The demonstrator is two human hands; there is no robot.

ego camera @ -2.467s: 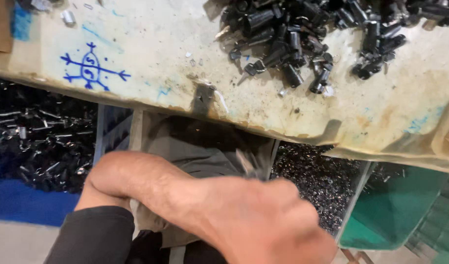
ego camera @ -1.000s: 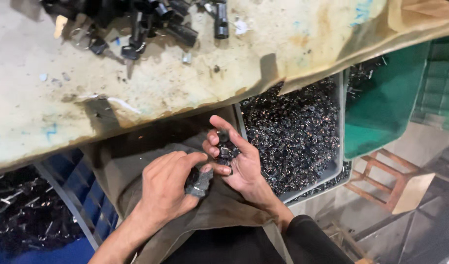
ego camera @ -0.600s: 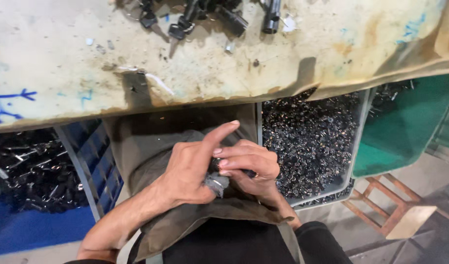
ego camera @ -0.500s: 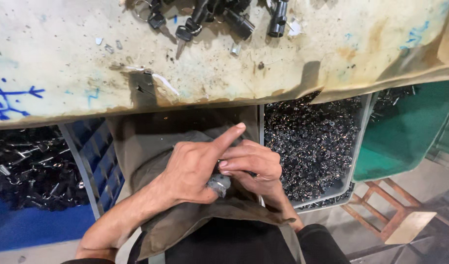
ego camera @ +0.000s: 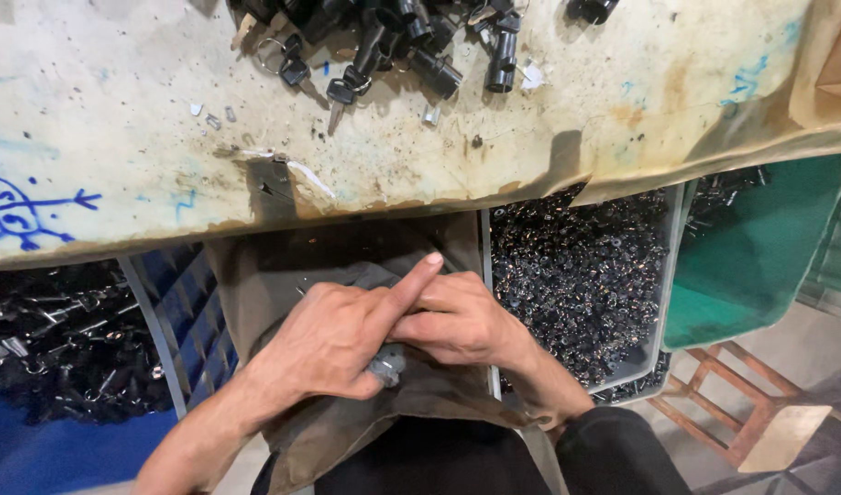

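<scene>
Grey metal part (ego camera: 386,367) (mostly hidden), beneath left hand (ego camera: 333,339), right hand (ego camera: 457,321) fingers touching

small grey part (ego camera: 386,365) mostly buried under left hand (ego camera: 333,339) and right hand (ego camera: 457,323), can't tell the kind | pile of black parts (ego camera: 384,41) chopped off by top edge | bin of dark bits (ego camera: 581,275) half tucked under worktop (ego camera: 118,137), too tiny to make out
</scene>
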